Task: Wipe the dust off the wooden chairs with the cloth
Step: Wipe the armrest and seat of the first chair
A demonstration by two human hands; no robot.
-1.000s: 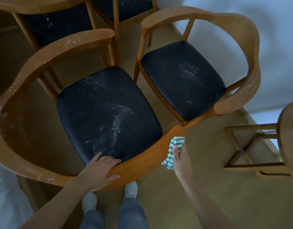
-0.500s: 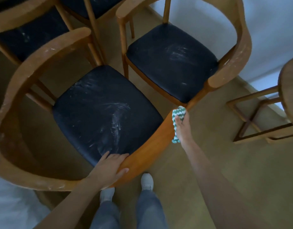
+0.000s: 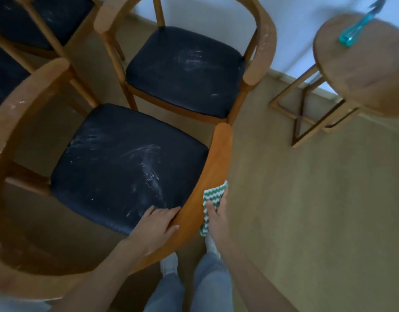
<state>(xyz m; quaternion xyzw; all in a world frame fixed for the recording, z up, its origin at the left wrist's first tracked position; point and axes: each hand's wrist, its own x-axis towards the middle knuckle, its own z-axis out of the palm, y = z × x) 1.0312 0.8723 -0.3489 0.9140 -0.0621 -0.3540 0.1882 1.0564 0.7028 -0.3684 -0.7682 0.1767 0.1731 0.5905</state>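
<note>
A wooden armchair (image 3: 216,154) with a dusty black seat stands right in front of me, its curved rail running under both hands. My left hand (image 3: 157,224) grips the top of that rail, fingers over the inner edge. My right hand (image 3: 216,215) presses a green-and-white zigzag cloth (image 3: 213,194) flat against the rail's outer face, fingers straight. A second wooden armchair (image 3: 265,48) with a dusty black seat stands behind it.
More wooden chairs (image 3: 36,23) crowd the back left. A round wooden stool (image 3: 363,70) stands at the right with a teal bottle (image 3: 351,34) on it. My feet (image 3: 169,264) are on the tan floor below the rail. A white wall runs along the back.
My right hand has slid the cloth back along the rail from its tip toward my left hand. The view has swung right, bringing the stool top into sight.
</note>
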